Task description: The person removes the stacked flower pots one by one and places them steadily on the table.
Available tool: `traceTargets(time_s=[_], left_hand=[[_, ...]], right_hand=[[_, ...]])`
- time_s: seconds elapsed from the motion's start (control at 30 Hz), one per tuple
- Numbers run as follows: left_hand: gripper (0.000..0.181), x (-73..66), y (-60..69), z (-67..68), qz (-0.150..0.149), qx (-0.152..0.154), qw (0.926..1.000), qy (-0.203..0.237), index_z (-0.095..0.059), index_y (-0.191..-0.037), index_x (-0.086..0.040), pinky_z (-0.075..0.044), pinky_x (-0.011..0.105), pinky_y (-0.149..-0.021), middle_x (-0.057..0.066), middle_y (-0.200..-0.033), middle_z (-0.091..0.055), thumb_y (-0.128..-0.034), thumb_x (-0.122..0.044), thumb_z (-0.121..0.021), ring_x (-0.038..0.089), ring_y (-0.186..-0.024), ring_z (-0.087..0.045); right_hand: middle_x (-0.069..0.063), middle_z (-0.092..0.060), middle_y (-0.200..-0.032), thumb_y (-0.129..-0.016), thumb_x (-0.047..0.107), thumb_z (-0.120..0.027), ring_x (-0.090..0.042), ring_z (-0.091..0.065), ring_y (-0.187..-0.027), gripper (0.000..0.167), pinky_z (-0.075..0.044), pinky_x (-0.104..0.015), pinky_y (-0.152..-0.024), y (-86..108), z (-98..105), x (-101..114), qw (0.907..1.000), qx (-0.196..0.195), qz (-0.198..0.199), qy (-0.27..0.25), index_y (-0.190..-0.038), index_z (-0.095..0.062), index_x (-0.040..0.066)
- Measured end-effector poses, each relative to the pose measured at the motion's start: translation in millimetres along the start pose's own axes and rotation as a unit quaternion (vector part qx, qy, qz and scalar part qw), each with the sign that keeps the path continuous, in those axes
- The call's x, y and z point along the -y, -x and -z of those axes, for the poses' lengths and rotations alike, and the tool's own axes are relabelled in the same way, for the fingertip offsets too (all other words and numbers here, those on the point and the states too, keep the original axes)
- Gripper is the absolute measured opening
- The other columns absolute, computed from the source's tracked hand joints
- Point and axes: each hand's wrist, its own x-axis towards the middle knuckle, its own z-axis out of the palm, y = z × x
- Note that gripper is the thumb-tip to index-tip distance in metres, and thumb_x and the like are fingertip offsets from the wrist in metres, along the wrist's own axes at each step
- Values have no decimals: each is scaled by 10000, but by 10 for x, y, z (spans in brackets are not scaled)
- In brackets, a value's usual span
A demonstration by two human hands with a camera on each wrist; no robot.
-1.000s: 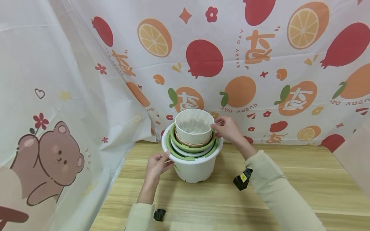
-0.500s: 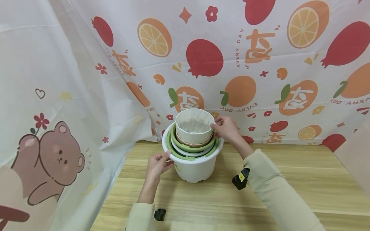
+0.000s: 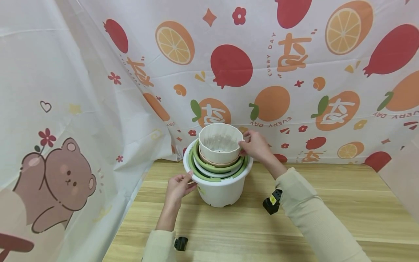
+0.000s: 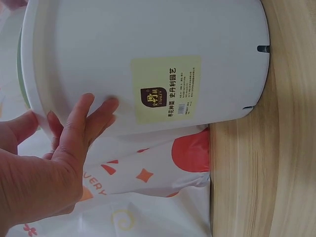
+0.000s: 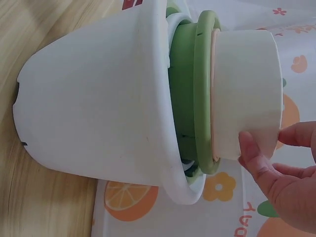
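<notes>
A large white flowerpot (image 3: 220,194) stands upright on the table, with smaller pots nested inside it. Two green pots (image 5: 202,94), a white one between them and a pink-rimmed one show as stacked rims. Topmost is a small cream pot (image 3: 218,154) with a scalloped rim, rising well above the others. My left hand (image 3: 178,186) pinches the big pot's rim at its front left, fingers below the lip near a yellow label (image 4: 165,91). At the right, my right hand (image 3: 256,145) pinches the cream pot's rim between thumb and fingers.
The wooden table (image 3: 248,229) runs under the pots and out to the right. A fruit-print cloth (image 3: 294,87) hangs directly behind the stack. To the left hangs a white cloth (image 3: 108,145) with a printed bear.
The right forearm has shifted very slightly, and the right fingers have moved a little on the cream pot's rim. The left hand and the pots stay where they were.
</notes>
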Motion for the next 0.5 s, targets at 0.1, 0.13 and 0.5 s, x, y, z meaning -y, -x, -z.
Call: traceTargets(time_s=[0.1, 0.13, 0.5], left_hand=[[315, 4, -7, 1, 2, -32, 10000, -3, -549, -976, 133, -566, 259, -713, 120, -881, -606, -921, -176, -566, 178, -738, -645], [314, 5, -10, 2, -3, -37, 10000, -6, -551, -974, 132, -566, 261, -714, 122, -883, -607, -922, -177, -565, 178, -739, -646], [309, 16, -20, 10, -33, -20, 10000, -1, -559, -951, 122, -564, 277, -733, 127, -894, -615, -923, -186, -563, 191, -752, -652]], right_hand=[[-166, -607, -828, -889, 74, -547, -277, -665, -721, 409, -535, -352, -816, -5, -17, -4, 9999, 20, -82, 99, -1249, -407, -63], [-162, -615, -808, -887, 73, -544, -268, -665, -712, 419, -536, -326, -789, -9, -22, -12, 9998, 25, -119, 130, -1257, -400, -61], [-172, -647, -758, -879, 61, -519, -257, -665, -666, 416, -523, -210, -597, -19, -72, -45, 9996, -57, -246, 95, -1253, -394, -68]])
